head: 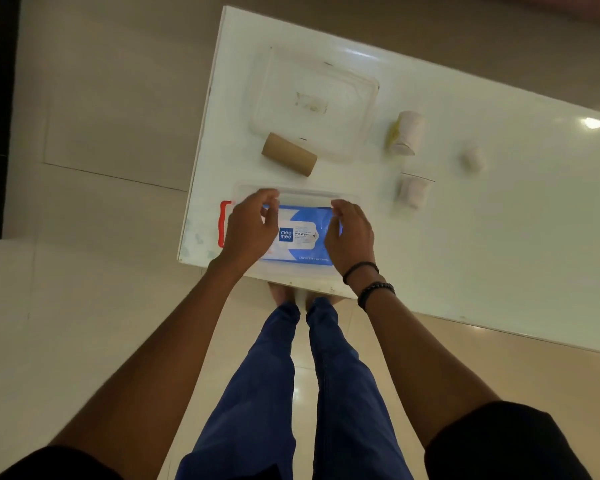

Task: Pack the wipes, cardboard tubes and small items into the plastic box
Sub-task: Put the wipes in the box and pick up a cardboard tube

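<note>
On the white worktop [465, 237] a clear plastic box [302, 195] with a red handle [223, 223] at its left end sits at the near edge, and a blue pack of wipes [300, 233] lies flat inside it. The left hand [248, 230] grasps the pack's left end with curled fingers, and the right hand [350, 233] grasps its right end the same way; two dark bracelets [368, 280] circle the right wrist. The pack's white label reads "mee mee" and "Wet Wipes"; the smaller print is too blurred to read. Just beyond the box lies a brown cardboard tube [289, 154], touching or overlapping the near edge of a clear lid [314, 102] farther back. To the right, well apart from the box, stand three small white items: one with a yellow patch [405, 133], one nearer [413, 192], one farthest right [473, 159].
</note>
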